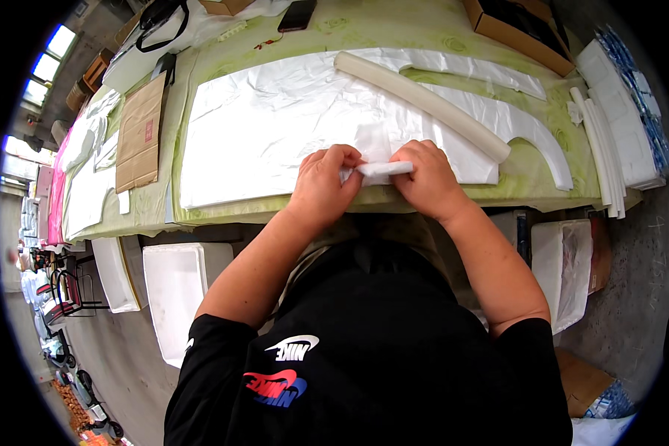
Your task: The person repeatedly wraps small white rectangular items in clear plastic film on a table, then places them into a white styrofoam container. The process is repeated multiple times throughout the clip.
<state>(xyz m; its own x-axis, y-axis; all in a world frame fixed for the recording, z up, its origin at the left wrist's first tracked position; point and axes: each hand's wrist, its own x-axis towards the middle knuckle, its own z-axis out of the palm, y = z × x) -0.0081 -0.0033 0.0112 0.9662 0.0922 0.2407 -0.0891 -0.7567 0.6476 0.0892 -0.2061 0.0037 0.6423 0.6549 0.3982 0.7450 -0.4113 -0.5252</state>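
Note:
My left hand (324, 184) and my right hand (429, 177) are both closed on a small rolled piece of white plastic film (384, 169), one at each end, just above the table's near edge. Beneath it a stack of white plastic sheets (267, 119) lies flat, its two long curved strips stretching to the right. An off-white tube (424, 106) rests slantwise across the sheets, its near end beyond my right hand. What the left fingertips press on is partly hidden.
The table has a green patterned cover (334, 37). A cardboard sheet (140, 135) lies at left, a phone (297, 15) at the back, and a cardboard box (519, 33) at back right. Long white rolls (606, 152) lie at the right edge. White bins (175, 297) stand below.

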